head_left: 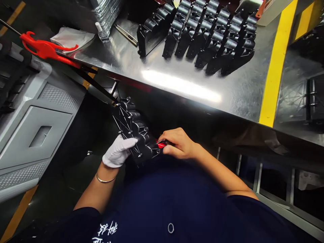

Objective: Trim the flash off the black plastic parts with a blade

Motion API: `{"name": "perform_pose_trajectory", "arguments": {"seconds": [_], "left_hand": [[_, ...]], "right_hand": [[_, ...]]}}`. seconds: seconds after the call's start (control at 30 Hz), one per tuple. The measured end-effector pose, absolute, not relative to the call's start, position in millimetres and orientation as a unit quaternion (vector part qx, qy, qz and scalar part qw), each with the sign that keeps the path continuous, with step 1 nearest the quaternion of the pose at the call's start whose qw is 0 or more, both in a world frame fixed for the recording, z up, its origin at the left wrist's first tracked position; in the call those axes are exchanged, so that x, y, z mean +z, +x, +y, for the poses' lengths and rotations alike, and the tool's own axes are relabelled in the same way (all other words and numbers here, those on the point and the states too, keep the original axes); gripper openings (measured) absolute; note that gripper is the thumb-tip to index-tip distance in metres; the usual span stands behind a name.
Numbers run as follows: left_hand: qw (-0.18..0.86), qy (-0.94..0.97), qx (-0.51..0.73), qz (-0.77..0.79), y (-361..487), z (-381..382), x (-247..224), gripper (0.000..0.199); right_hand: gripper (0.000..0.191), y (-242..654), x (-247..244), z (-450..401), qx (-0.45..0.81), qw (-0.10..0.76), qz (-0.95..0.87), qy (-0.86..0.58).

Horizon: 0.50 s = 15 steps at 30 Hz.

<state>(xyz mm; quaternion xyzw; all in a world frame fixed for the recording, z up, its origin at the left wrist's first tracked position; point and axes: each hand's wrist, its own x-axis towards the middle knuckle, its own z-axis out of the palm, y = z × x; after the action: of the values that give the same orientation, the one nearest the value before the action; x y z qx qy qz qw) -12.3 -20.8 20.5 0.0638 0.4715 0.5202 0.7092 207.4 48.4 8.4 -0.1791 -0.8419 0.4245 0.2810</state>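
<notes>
My left hand [117,152], in a white glove, grips a black moulded plastic part [136,126] by its lower left side, thumb over its ribbed face. The part is tilted in front of my body, with a row of rounded channels and several small screw posts showing. My bare right hand [178,143] is closed around a small red-handled tool [161,145] at the part's lower right edge. Most of the tool is hidden by my fingers, so I cannot tell its exact kind.
On the metal table [243,98] stand several similar black parts [212,33] in a row. A craft knife [126,35], a small clear bottle [101,32] and a white cloth [72,37] lie to their left. A red hook-shaped piece [45,49] juts past the table edge near a grey plastic bin [35,135].
</notes>
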Motion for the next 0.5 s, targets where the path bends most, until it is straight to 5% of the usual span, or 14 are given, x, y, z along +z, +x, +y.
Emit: {"name": "perform_pose_trajectory", "arguments": {"seconds": [0.17,0.43,0.5], "left_hand": [[0.74,0.061,0.493,0.453,-7,-20,17,0.048],[0.724,-0.05,0.505,0.466,4,-19,15,0.008],[0.72,-0.086,0.509,0.464,8,-17,19,0.013]], "right_hand": [[0.067,208,13,49,0.378,0.232,-0.883,-0.155],[0.053,204,7,52,0.248,0.351,-0.883,-0.187],[0.056,205,7,54,0.234,0.343,-0.886,-0.205]]}}
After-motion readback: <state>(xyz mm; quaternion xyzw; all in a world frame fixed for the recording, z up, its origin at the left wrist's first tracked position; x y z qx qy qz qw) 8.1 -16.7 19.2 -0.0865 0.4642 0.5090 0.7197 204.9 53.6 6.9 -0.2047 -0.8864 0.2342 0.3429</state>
